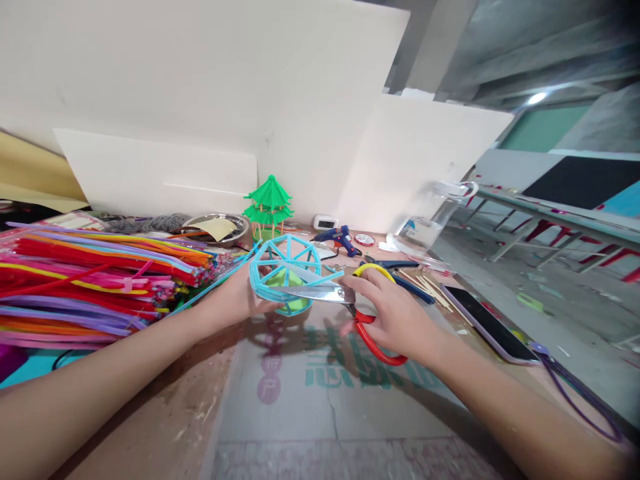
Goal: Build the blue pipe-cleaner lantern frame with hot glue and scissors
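**Two forearms, a pipe-cleaner frame and scissors on a craft worktop**

Nearest the camera: two bare forearms, entering from the lower left and lower right corners and meeting over the middle of the worktop, a worn brown surface with a printed sheet under a clear cover.

Item 1. Light-blue pipe-cleaner frame, wheel-shaped with spokes. Held above the middle of the worktop, with something green showing through its lower part. The left hand is closed around its left rim.

Item 2. Steel scissors with one red and one yellow handle loop. The right hand grips the handles, fingers through the loops; the blades are parted slightly and point left, their tips across the frame.

Item 3. Large bundle of multicoloured pipe cleaners, lying along the left edge.

Item 4. Green miniature pagoda model, upright near the far edge, behind the frame.

Item 5. Shallow round metal dish holding a yellowish scrap, just left of the pagoda.

Item 6. Blue hot-glue gun, near the far edge, right of the pagoda.

Item 7. Loose thin wooden sticks, towards the right edge.

Item 8. Dark-screened smartphone in a pale case, lying at the right edge, with a purple cable trailing toward the near right corner.

Item 9. Clear plastic jug, at the far right corner.
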Demonstrator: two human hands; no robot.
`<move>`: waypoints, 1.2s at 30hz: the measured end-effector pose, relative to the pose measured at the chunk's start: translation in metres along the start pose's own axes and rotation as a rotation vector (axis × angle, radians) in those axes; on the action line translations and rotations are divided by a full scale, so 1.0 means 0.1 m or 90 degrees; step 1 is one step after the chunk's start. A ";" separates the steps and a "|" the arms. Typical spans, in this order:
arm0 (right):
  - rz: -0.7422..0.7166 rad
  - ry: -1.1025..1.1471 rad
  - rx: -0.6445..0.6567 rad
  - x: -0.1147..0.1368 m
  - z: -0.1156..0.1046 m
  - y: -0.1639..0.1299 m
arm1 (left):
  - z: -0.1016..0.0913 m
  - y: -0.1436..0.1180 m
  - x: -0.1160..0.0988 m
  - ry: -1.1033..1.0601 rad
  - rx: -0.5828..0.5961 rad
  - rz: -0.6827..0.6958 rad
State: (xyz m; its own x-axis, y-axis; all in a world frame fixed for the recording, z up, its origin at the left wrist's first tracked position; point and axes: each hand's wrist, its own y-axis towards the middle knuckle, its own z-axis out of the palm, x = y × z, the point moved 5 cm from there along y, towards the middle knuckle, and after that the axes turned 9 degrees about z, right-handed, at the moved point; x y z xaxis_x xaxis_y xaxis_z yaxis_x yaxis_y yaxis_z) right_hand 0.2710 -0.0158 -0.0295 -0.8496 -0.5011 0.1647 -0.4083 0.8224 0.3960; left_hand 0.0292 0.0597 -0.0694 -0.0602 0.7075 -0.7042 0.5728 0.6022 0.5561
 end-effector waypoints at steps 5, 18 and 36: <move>-0.006 -0.016 -0.008 0.01 0.00 -0.01 | 0.01 0.00 -0.04 -0.011 -0.015 -0.007; -0.047 -0.061 -0.033 -0.06 0.03 -0.04 | 0.02 0.03 -0.08 -0.006 -0.010 0.008; 0.322 -0.046 0.172 -0.92 0.50 0.06 | 0.02 -0.10 0.38 0.013 0.062 -0.005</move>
State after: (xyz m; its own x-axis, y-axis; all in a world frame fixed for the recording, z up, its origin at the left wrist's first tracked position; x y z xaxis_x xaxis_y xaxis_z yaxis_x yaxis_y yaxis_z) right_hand 0.3301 0.0488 -0.0879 -0.9780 -0.0153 0.2082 -0.0075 0.9993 0.0380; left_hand 0.0223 0.0800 -0.1025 -0.0815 0.7107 -0.6988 0.6490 0.5699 0.5040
